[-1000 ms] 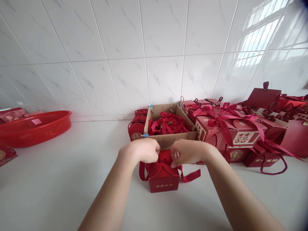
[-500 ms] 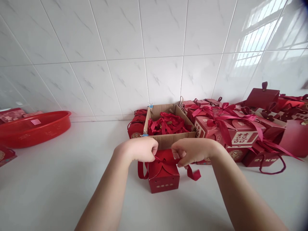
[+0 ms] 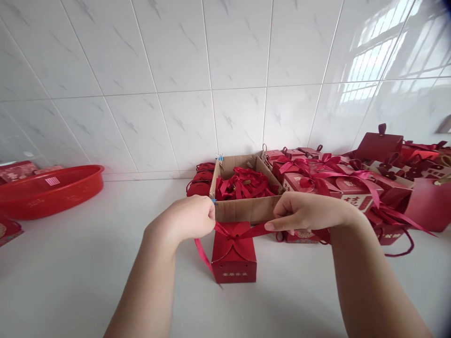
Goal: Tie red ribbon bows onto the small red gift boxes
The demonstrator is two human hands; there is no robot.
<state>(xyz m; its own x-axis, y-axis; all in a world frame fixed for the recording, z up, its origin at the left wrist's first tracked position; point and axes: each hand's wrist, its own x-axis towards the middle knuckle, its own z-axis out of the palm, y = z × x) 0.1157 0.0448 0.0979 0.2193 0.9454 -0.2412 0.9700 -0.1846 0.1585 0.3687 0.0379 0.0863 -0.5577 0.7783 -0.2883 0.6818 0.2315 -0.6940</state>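
A small red gift box (image 3: 234,263) with curved top flaps stands upright on the white counter. A red ribbon (image 3: 257,230) crosses at the middle of its top and stretches out to both sides. My left hand (image 3: 195,217) is closed on the ribbon's left end, and a length of it hangs below beside the box. On the other side my right hand (image 3: 296,213) pinches the right end between thumb and fingers. Both hands are just above the box, apart from its walls.
Behind the gift box stands an open cardboard box (image 3: 248,209) holding loose red ribbons (image 3: 243,183). Many red gift boxes (image 3: 327,178) are piled at the right. A red plastic basin (image 3: 70,195) sits at the left. The tiled wall (image 3: 183,122) bounds the counter.
My hands have moved apart, drawing the ribbon out taut to left and right. The gift box has turned slightly and shifted a little left in view.
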